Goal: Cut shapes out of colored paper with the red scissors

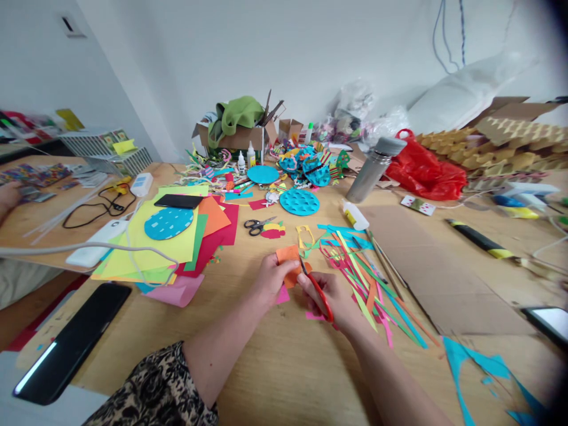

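My left hand pinches a small piece of orange paper above the table. In my right hand are red-handled scissors, their blades meeting the right side of that paper. Pink paper scraps lie below my hands. Just beyond is a yellow paper cut-out with a hole in it. A second pair of scissors, dark-handled, rests near a red and yellow paper shape. To the right spreads a heap of coloured paper strips.
Coloured paper sheets are stacked at left, with a phone on top. Another phone lies nearer. A glue bottle, a steel flask and a cardboard sheet are at right. Another person's hand shows far left.
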`<state>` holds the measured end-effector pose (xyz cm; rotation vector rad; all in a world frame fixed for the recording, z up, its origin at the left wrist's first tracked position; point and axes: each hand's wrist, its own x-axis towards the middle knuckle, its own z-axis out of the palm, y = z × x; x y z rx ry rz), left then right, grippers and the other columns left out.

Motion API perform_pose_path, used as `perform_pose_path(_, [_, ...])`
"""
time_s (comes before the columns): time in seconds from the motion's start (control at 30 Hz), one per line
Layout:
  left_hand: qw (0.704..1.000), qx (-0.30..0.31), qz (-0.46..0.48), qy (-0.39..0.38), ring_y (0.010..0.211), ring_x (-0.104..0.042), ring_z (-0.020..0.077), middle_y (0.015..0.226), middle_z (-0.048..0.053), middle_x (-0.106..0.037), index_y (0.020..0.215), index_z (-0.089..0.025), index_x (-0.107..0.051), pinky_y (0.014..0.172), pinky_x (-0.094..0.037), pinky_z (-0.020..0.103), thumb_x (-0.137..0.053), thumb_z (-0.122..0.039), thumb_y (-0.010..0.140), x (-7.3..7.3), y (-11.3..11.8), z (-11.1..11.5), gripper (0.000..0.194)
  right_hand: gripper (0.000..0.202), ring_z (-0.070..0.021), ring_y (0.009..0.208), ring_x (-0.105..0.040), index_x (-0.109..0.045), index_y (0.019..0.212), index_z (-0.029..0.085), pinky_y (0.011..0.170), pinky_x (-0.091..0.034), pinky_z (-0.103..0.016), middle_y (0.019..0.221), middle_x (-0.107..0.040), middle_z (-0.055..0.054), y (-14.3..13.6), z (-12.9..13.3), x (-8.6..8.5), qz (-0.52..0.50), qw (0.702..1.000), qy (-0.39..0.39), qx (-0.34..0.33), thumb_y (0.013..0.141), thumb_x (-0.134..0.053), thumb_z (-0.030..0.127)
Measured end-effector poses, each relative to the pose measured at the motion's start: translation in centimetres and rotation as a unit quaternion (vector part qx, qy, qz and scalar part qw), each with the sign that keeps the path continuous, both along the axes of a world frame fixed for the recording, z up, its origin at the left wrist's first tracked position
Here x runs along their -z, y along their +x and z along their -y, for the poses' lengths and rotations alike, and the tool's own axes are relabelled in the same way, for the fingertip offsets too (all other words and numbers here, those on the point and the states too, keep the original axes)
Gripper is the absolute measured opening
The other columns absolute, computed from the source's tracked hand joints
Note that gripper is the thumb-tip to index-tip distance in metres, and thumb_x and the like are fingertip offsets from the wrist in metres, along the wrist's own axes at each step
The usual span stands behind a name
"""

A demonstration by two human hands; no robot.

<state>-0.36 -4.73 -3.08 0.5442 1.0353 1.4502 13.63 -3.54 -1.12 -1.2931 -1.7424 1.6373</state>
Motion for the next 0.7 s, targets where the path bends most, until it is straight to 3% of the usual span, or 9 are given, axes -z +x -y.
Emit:
perform_pose_path(0.47, [1.0,0.025,-0.008,0.008,0.066,-0.06,0.0154,0.07,0.004,-0.068,0.074,-0.013,-0.071,0.068,-0.046,0.029,-0.074,-0.021,0.06,0.32,-0.17,-0.04,0.016,0.053,-0.0104,0.035,-0.046,-0.047,0.057,0.02,0.037,-0.032,-0.021,0.041,-0.052,0.003,0.1,0.04,-0.24,0.0,1.0,0.008,-0.007,0.075,-0.066,0.067])
perform_pose_path(0.7, [1.0,0.015,0.002,-0.003,0.058,-0.057,0.0128,0.065,0.002,-0.065,0.068,-0.013,-0.066,0.056,-0.043,0.025,-0.075,-0.022,0.057,-0.03,-0.13,-0.02,0.016,0.054,-0.0111,0.033,-0.047,-0.047,0.056,0.02,0.036,-0.032,-0.021,0.04,-0.051,0.003,0.1,-0.03,-0.05,0.014,1.0,0.01,-0.001,0.073,-0.067,0.068])
